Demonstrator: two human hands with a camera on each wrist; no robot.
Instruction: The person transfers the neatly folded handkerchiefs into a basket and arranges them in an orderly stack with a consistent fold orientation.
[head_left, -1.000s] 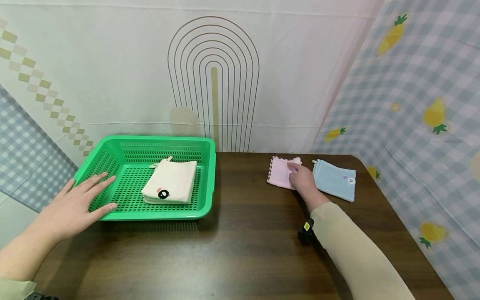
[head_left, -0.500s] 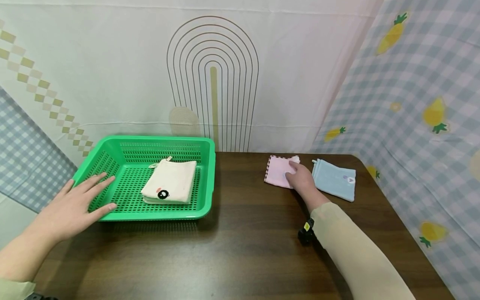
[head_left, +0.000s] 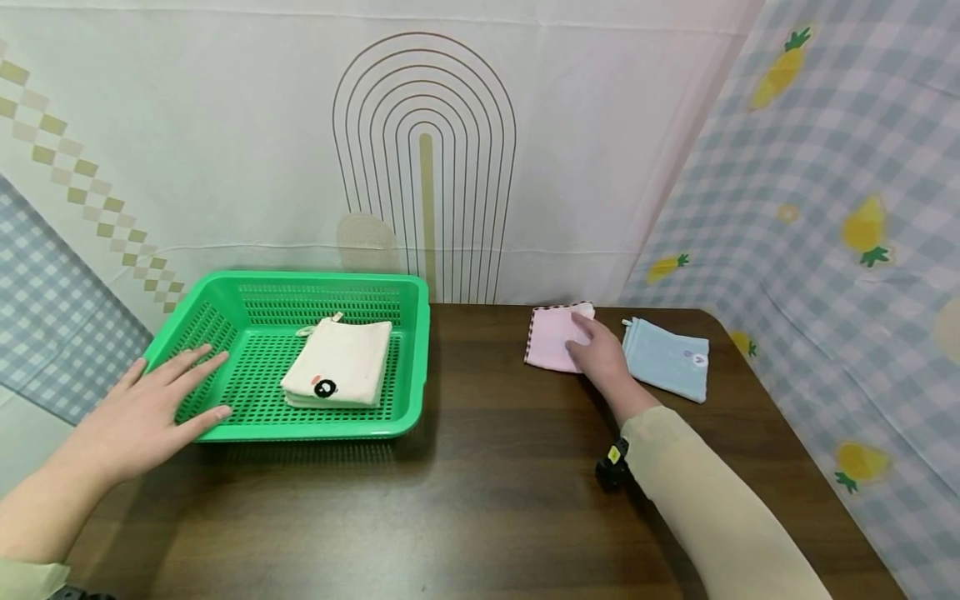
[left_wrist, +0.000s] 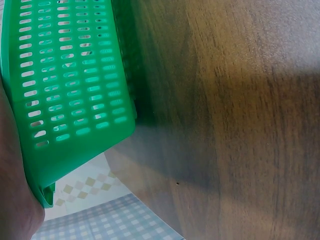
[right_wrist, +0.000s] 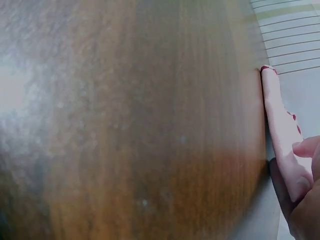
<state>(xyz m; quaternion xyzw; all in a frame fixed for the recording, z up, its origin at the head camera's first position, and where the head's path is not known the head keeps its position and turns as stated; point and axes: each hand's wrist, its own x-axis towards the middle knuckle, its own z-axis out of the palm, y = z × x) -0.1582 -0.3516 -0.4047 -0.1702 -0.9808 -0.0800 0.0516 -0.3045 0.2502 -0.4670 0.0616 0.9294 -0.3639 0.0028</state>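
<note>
In the head view my right hand [head_left: 602,352] pinches the right side of a folded pink towel [head_left: 550,337] with dark-and-white checked edging, near the table's back edge. The right wrist view catches this pink towel [right_wrist: 278,115] edge-on, with thumb and fingers against it. My left hand [head_left: 153,417] rests, fingers spread and fairly straight, on the near left corner of a green plastic basket [head_left: 315,431]. A folded cream towel [head_left: 348,354] with a black-ringed eye lies inside the basket. The left wrist view has the basket's slotted outer wall [left_wrist: 70,90] beside the hand.
A folded light-blue towel [head_left: 666,360] lies just right of my right hand on the brown wooden table [head_left: 480,492]. Behind stands a white cloth backdrop [head_left: 585,150], with a checked pineapple-print curtain [head_left: 825,275] along the right edge.
The pink towel has shifted a little left and back and turned slightly under my right hand. My left hand, the basket and the other towels stay in place.
</note>
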